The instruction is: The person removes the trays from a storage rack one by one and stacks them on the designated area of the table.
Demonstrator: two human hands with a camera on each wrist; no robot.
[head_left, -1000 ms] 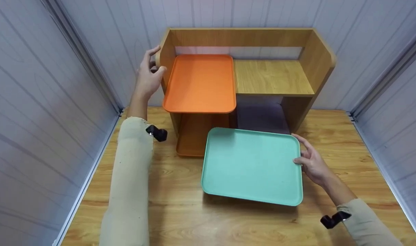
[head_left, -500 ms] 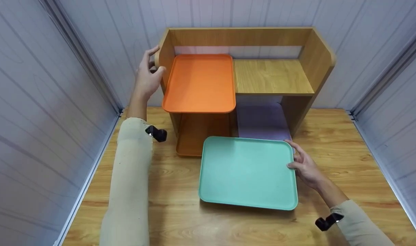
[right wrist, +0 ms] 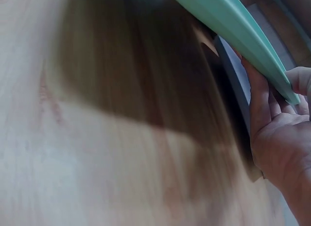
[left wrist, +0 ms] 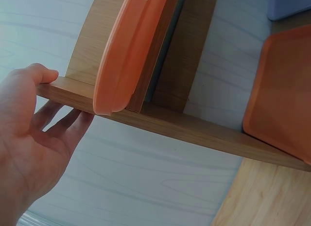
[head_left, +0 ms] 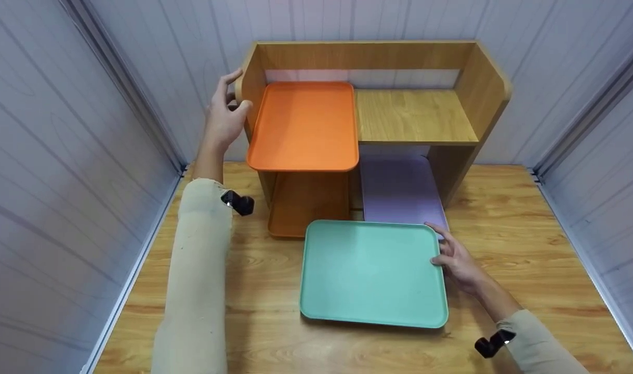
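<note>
My right hand (head_left: 459, 259) holds the green tray (head_left: 372, 272) by its right edge, thumb on top of the rim and fingers (right wrist: 257, 104) curled underneath, so the tray hangs just above the bench (head_left: 275, 343), in front of the wooden shelf (head_left: 415, 117). The tray's far edge overlaps the near end of the purple tray (head_left: 399, 189), which sticks out from the shelf's lower right bay. My left hand (head_left: 224, 117) grips the shelf's left side panel, thumb over its front edge and fingers (left wrist: 63, 126) spread flat against the outer face. An orange tray (head_left: 306, 124) lies on the upper level at the shelf's left end, just beside that hand. A second orange tray (head_left: 303, 205) sits in the lower left bay.
</note>
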